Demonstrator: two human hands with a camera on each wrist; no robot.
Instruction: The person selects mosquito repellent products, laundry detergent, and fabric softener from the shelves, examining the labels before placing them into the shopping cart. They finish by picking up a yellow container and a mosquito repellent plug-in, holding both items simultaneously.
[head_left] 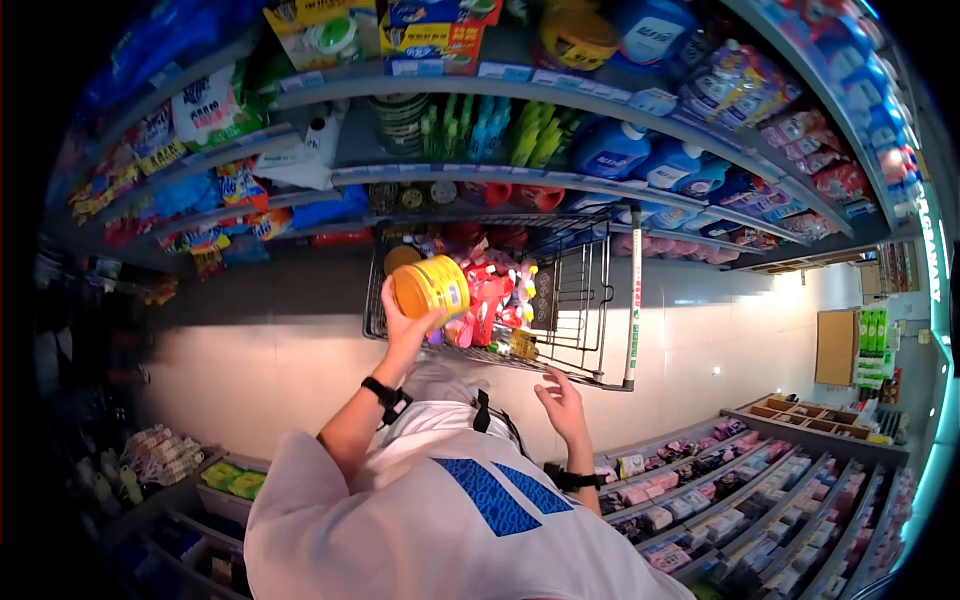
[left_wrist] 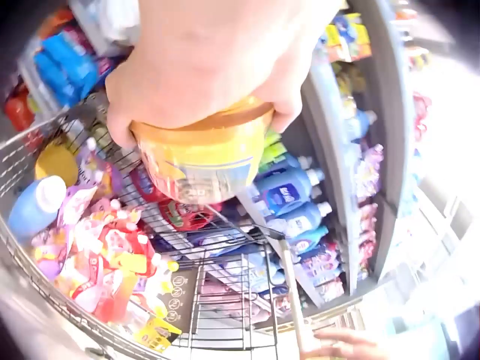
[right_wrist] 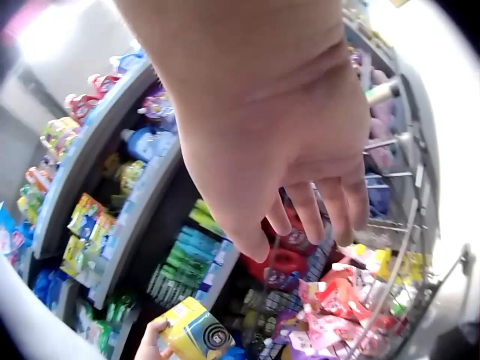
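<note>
My left hand [head_left: 404,325] grips a round yellow tub [head_left: 445,285] with an orange lid, fingers and thumb spread around the lid end. The tub is over the wire shopping cart [head_left: 608,295], above its left part in the head view. Beneath it in the basket lie red and pink pouches [head_left: 490,300]. A blue bottle [left_wrist: 36,206] and another round yellow container [left_wrist: 56,163] sit there too, seen in the left wrist view. My right hand [head_left: 562,402] hovers by the cart's near side, close to the handle [head_left: 636,300], fingers relaxed and holding nothing.
Beyond the cart run store shelves [head_left: 440,80] with blue detergent bottles [head_left: 610,148], green bottles and bagged goods. Behind me, low shelves [head_left: 710,500] hold small boxed packs. Tiled floor [head_left: 720,330] stretches right, toward a cardboard box [head_left: 836,347].
</note>
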